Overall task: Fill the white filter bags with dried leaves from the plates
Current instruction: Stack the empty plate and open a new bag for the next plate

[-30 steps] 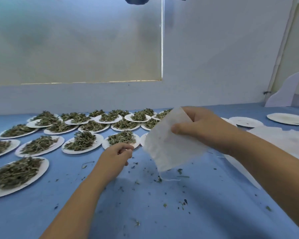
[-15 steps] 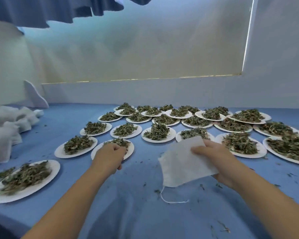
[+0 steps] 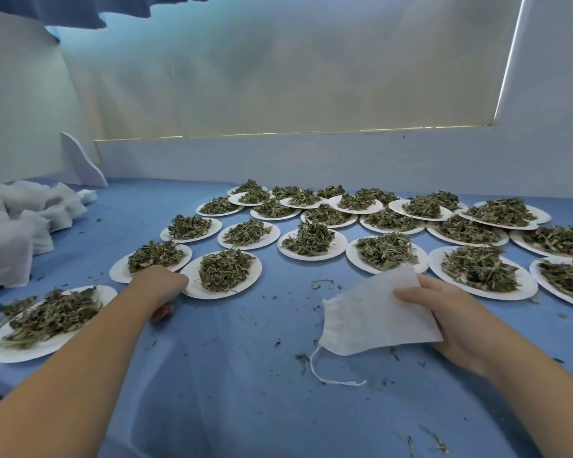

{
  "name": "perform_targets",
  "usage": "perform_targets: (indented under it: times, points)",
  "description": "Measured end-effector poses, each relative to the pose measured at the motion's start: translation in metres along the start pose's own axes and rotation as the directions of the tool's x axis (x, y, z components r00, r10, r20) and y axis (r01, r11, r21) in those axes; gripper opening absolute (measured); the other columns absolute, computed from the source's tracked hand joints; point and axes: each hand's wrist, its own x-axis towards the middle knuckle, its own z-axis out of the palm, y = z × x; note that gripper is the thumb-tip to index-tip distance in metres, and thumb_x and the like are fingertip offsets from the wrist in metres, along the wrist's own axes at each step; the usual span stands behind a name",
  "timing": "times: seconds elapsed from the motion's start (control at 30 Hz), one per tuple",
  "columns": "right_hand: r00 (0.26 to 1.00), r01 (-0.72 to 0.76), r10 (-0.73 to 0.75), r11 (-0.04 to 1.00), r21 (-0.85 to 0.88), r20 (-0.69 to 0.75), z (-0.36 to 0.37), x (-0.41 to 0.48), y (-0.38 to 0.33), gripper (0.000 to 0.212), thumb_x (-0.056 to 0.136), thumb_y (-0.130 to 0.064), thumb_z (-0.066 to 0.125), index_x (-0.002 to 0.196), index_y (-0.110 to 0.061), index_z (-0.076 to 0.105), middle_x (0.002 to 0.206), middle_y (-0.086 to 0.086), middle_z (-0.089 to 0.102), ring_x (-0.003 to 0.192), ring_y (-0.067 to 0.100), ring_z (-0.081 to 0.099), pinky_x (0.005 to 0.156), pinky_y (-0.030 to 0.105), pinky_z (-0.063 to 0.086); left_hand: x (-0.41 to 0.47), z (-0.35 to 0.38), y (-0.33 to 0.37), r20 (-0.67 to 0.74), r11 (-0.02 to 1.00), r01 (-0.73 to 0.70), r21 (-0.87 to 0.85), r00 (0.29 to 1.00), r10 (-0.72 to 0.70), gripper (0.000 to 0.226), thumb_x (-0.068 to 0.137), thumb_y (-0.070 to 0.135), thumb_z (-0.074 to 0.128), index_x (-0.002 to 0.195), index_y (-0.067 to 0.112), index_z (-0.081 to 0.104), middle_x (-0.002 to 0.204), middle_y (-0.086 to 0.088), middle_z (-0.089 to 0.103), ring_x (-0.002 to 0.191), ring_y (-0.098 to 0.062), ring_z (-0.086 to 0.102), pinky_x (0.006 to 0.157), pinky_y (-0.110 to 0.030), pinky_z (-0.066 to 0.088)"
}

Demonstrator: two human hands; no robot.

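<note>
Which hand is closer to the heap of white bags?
Left. The left hand is to the right of the heap of white bags; the right hand, holding a filter bag, is much farther right.

Empty filter bag held at a counter of leaf plates

The right grip pinches a white filter bag just above the blue counter, with the bag's drawstring trailing on the counter. The left grip, fingers curled, sits at the rim of a plate heaped with dried leaves. A pile of white bags lies far left.
</note>
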Motion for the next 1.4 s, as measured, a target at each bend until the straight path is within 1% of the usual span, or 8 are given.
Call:
perform_targets:
  times: [0.13, 0.3, 0.43, 0.53, 0.73, 0.83, 1.0, 1.4]
  points:
    - [0.993, -0.003, 0.011, 0.998, -0.070, 0.120, -0.004, -0.002, -0.002, 0.043, 0.073, -0.018, 0.076, 0.114, -0.021, 0.065, 0.108, 0.011, 0.071, 0.091, 0.028, 0.070, 0.063, 0.033, 0.056, 0.006, 0.003, 0.005, 0.049, 0.999, 0.029, -0.043, 0.998, -0.027, 0.018, 0.082, 0.012, 0.061, 0.074, 0.005, 0.047, 0.047, -0.010, 0.049, 0.041, -0.019, 0.039, 0.039, -0.019, 0.029]
    - [0.994, 0.016, 0.000, 0.988, -0.151, 0.108, -0.007, 0.001, 0.002, 0.036, 0.089, -0.002, 0.058, 0.117, -0.023, 0.062, 0.109, 0.007, 0.072, 0.097, 0.029, 0.069, 0.076, 0.042, 0.056, 0.002, 0.002, 0.006, 0.127, 0.990, 0.079, -0.113, 0.990, -0.065, 0.021, 0.082, 0.012, 0.065, 0.067, 0.006, 0.052, 0.043, -0.006, 0.045, 0.038, -0.017, 0.036, 0.039, -0.016, 0.026]
    - [0.999, 0.008, 0.004, 0.969, -0.247, 0.048, -0.007, 0.001, 0.002, 0.040, 0.091, 0.005, 0.046, 0.113, -0.023, 0.064, 0.104, 0.007, 0.073, 0.092, 0.033, 0.070, 0.075, 0.048, 0.052, 0.001, -0.002, 0.003, 0.192, 0.952, 0.149, -0.268, 0.976, -0.099, 0.017, 0.086, 0.011, 0.066, 0.075, 0.004, 0.055, 0.048, -0.007, 0.055, 0.033, -0.012, 0.041, 0.034, -0.013, 0.031]
    - [1.000, 0.029, -0.025, 0.973, -0.229, 0.019, -0.006, 0.000, 0.000, 0.042, 0.090, 0.007, 0.044, 0.107, -0.023, 0.068, 0.097, 0.006, 0.074, 0.075, 0.022, 0.071, 0.051, 0.028, 0.050, -0.001, -0.002, 0.000, 0.256, 0.901, 0.186, -0.393, 0.963, -0.087, 0.011, 0.090, 0.003, 0.061, 0.083, 0.002, 0.053, 0.043, -0.007, 0.050, 0.028, -0.009, 0.040, 0.030, -0.012, 0.032]
    - [0.979, 0.114, -0.137, 0.982, -0.153, -0.148, -0.012, -0.006, -0.012, 0.040, 0.088, 0.005, 0.048, 0.099, -0.024, 0.073, 0.100, 0.003, 0.074, 0.094, 0.027, 0.069, 0.083, 0.048, 0.056, -0.022, 0.006, 0.001, 0.337, 0.860, 0.205, -0.466, 0.941, -0.042, 0.012, 0.090, 0.000, 0.062, 0.081, 0.001, 0.054, 0.046, -0.005, 0.046, 0.029, -0.007, 0.039, 0.031, -0.012, 0.036]
    - [0.945, 0.210, -0.209, 0.977, -0.026, -0.252, -0.021, -0.015, -0.022, 0.036, 0.089, 0.004, 0.048, 0.103, -0.020, 0.070, 0.103, 0.003, 0.073, 0.093, 0.023, 0.070, 0.072, 0.039, 0.057, -0.039, 0.011, 0.005, 0.388, 0.868, 0.190, -0.459, 0.922, 0.003, 0.014, 0.090, 0.002, 0.063, 0.079, 0.002, 0.054, 0.051, -0.005, 0.044, 0.033, -0.007, 0.039, 0.032, -0.012, 0.036]
    - [0.883, 0.389, -0.312, 0.905, 0.173, -0.352, -0.045, -0.034, -0.044, 0.039, 0.090, 0.004, 0.040, 0.110, -0.016, 0.067, 0.104, 0.006, 0.073, 0.091, 0.022, 0.071, 0.063, 0.036, 0.058, -0.073, 0.027, 0.018, 0.514, 0.909, 0.132, -0.396, 0.852, 0.100, 0.016, 0.088, 0.004, 0.066, 0.076, 0.003, 0.055, 0.049, -0.004, 0.044, 0.034, -0.007, 0.037, 0.032, -0.013, 0.036]
    - [0.737, 0.544, -0.462, 0.839, 0.027, -0.493, -0.071, -0.060, -0.097, 0.042, 0.085, 0.007, 0.040, 0.090, -0.020, 0.071, 0.086, 0.001, 0.071, 0.081, 0.018, 0.066, 0.071, 0.032, 0.053, -0.156, 0.093, 0.063, 0.755, 0.968, -0.112, -0.225, 0.607, 0.246, 0.016, 0.088, 0.007, 0.066, 0.075, 0.007, 0.056, 0.052, -0.006, 0.048, 0.042, -0.011, 0.043, 0.034, -0.017, 0.035]
